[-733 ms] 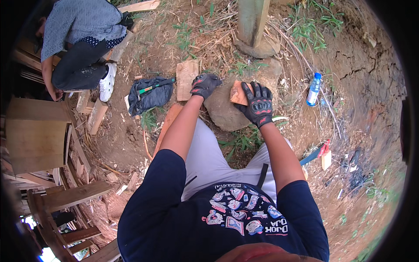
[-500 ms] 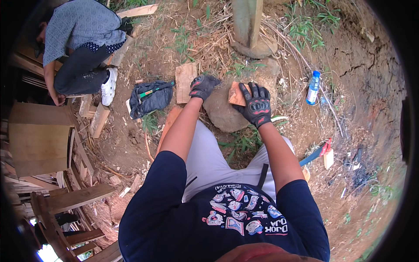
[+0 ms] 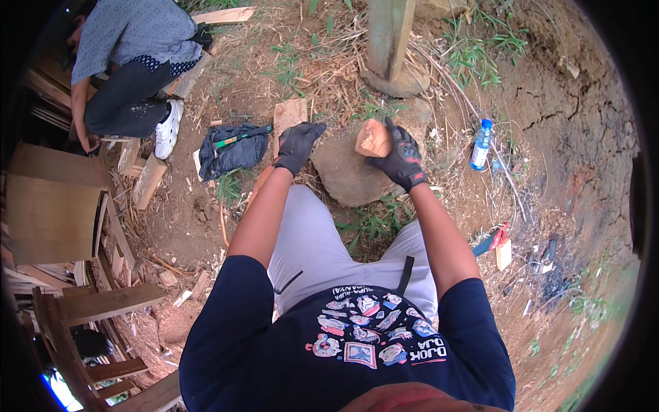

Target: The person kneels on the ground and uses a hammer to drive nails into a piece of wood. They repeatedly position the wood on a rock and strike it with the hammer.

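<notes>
Wood block (image 3: 373,138): a small, pale, rough-cut chunk, held in the right hand (image 3: 398,159) just above the far edge of a grey stone (image 3: 347,175). The gloved fingers wrap its right side and back, thumb toward the person, so the hand is closed on it. It looks light and stiff, dry enough not to slip, with sharp corners and a grain that could splinter; the broad side faces give the surest hold, as the glove takes them now, leaving the top face free.

The left hand (image 3: 296,146), also in a dark glove, holds nothing. Its fingers are spread and slightly curled, hovering at the stone's left edge, just below a flat wood slab (image 3: 290,115) lying on the ground.

The stone is a low, rounded boulder set in the dirt between the person's knees; its top is uneven, so a block set there may rock. Left of it lies a crumpled dark cloth (image 3: 230,152) with a green-handled tool (image 3: 240,136) across it. A wooden post (image 3: 388,34) rises beyond the stone from a round footing. To the right a plastic bottle (image 3: 481,144) with a blue cap lies on cracked earth, and nearer, a red-and-blue tool (image 3: 495,240).

The place is outdoors: bare soil, dry grass, scattered chips. Planks and panels (image 3: 48,206) are stacked at the left, where another person (image 3: 130,62) crouches, well apart.
</notes>
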{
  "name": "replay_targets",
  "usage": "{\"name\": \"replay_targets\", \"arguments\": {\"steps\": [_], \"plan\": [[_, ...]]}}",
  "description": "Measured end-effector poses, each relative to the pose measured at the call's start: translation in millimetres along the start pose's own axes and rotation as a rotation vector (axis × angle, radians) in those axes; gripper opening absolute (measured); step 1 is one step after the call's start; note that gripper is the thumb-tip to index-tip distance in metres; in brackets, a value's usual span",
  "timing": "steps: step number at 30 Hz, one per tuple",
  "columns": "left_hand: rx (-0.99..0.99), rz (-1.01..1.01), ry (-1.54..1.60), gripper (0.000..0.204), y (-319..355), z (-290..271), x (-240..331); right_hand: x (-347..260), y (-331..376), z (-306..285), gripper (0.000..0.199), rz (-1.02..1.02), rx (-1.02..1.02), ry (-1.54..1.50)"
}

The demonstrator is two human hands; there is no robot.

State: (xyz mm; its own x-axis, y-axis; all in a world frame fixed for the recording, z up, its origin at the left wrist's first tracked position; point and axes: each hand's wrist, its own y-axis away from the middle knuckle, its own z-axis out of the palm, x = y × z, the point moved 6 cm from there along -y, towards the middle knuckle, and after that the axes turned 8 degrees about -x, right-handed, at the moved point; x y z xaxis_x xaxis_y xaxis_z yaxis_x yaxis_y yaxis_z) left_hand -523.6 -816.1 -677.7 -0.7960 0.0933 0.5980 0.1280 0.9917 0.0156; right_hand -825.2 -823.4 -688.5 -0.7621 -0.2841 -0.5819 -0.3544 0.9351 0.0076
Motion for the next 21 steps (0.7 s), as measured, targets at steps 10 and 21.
{"name": "replay_targets", "arguments": {"steps": [10,21], "plan": [[0.086,-0.233,0.370,0.055,117,69,-51,5,-23,-26,0.127,-0.135,-0.144,-0.256],[0.056,-0.334,0.417,0.058,114,80,-55,30,-18,-33,0.137,-0.112,-0.241,-0.227]]}}
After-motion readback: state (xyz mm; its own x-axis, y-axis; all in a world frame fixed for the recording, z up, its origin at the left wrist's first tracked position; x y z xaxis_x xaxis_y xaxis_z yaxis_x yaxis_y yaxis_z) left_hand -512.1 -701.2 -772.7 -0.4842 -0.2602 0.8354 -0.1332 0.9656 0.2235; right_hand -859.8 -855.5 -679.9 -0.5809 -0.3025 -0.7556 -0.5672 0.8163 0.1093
